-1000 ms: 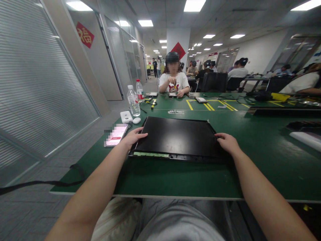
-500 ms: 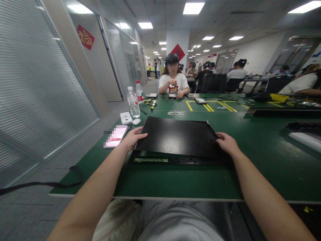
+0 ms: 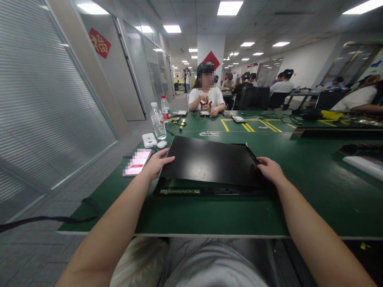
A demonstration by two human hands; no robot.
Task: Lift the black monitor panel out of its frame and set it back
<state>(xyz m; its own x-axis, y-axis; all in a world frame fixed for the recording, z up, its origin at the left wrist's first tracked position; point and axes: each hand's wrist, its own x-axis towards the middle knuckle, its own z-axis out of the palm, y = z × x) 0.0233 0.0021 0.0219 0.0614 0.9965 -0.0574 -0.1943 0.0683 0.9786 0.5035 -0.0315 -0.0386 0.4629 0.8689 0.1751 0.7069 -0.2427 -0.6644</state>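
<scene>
A glossy black display panel (image 3: pixel 206 159) is tilted over a black frame (image 3: pixel 227 191) on the green table. A strip of green circuit board (image 3: pixel 179 191) shows along the frame's near side. My left hand (image 3: pixel 158 162) is closed on the panel's left edge, thumb on top and fingers partly hidden beyond the edge. At the right edge, my right hand (image 3: pixel 270 168) pinches the panel beside the frame's dark side rail; whether it also grips the rail I cannot tell. Between panel and frame, a gap shows at the near side.
Left on the table (image 3: pixel 314 191) are a phone (image 3: pixel 137 162), a white box-shaped device (image 3: pixel 149 140), a small white case (image 3: pixel 162 144) and two bottles (image 3: pixel 158 121). Small pale pieces (image 3: pixel 208 134) lie beyond the panel. Across sits a person (image 3: pixel 206 95); a long white object (image 3: pixel 363 167) lies right.
The panel's left and far side has risen slightly, and the gap at its near side looks a little wider. Both hands keep their hold. The view has shifted slightly.
</scene>
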